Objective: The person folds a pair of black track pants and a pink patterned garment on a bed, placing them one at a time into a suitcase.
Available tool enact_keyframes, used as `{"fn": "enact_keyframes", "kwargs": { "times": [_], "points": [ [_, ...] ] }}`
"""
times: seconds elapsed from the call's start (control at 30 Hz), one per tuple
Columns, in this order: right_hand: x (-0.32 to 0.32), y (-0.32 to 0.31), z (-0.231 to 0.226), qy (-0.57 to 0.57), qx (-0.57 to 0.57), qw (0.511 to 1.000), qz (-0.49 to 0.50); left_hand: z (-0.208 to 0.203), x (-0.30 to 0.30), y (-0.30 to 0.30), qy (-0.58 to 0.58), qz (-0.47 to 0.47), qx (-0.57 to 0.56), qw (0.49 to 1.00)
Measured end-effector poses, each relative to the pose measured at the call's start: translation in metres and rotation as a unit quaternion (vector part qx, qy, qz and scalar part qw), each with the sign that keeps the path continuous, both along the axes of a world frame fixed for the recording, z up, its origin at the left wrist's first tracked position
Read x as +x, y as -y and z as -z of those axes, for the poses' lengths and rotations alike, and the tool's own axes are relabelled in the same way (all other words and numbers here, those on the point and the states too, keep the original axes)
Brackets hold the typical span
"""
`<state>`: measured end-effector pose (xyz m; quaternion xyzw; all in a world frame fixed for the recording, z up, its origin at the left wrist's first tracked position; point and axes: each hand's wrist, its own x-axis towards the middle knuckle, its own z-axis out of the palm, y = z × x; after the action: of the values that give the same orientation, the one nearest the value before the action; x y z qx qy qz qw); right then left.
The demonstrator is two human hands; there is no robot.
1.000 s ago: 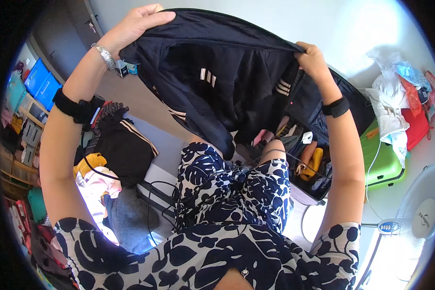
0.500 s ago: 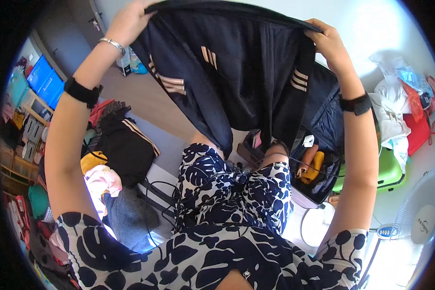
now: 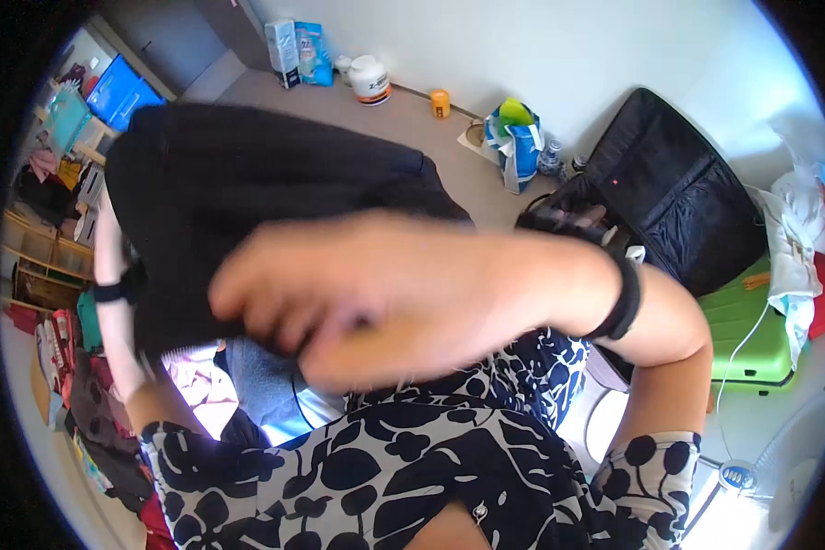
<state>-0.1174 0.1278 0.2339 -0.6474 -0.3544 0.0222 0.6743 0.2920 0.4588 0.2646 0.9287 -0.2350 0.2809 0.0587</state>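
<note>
The black cloth garment with pale stripes [image 3: 275, 165] hangs to my left, its stripes hidden and its lower middle covered by my right hand [image 3: 357, 293]. That hand is motion-blurred, fingers curled; I cannot tell whether it grips any cloth. My left hand is hidden behind the garment, so I cannot tell its hold. Half a second ago both hands stretched the garment high over my legs. My right forearm [image 3: 559, 275] partly hides the open black fabric suitcase [image 3: 674, 183]; the pale round fan [image 3: 811, 458] is faint at the rim.
</note>
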Motion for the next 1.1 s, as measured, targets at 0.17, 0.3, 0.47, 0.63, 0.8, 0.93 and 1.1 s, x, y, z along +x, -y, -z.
{"fn": "enact_keyframes", "kwargs": {
  "times": [0.17, 0.3, 0.47, 0.63, 0.8, 0.93, 1.1],
  "points": [
    [0.009, 0.013, 0.078, 0.001, -0.233, 0.961, -0.150, 0.173, -0.041, -0.122, -0.427, -0.106, -0.236, 0.866],
    [0.043, 0.090, 0.152, -0.174, -0.281, 0.943, 0.035, 0.280, -0.107, -0.153, -0.577, -0.118, -0.513, 0.625],
    [0.091, 0.170, 0.248, -0.296, -0.170, 0.879, 0.333, 0.325, -0.170, -0.143, -0.520, -0.147, -0.706, 0.458],
    [0.140, 0.194, 0.333, -0.479, -0.194, 0.811, 0.274, 0.325, -0.208, -0.124, -0.469, -0.154, -0.649, 0.578],
    [0.172, 0.178, 0.397, -0.605, -0.018, 0.766, 0.217, 0.309, -0.225, -0.118, -0.443, -0.146, -0.317, 0.826],
    [0.192, 0.175, 0.407, -0.619, -0.041, 0.765, 0.171, 0.300, -0.227, -0.102, -0.428, -0.169, -0.319, 0.828],
    [0.197, 0.192, 0.414, -0.238, -0.404, 0.864, 0.184, 0.286, -0.221, -0.078, -0.408, -0.062, -0.440, 0.798]
  ]
}}
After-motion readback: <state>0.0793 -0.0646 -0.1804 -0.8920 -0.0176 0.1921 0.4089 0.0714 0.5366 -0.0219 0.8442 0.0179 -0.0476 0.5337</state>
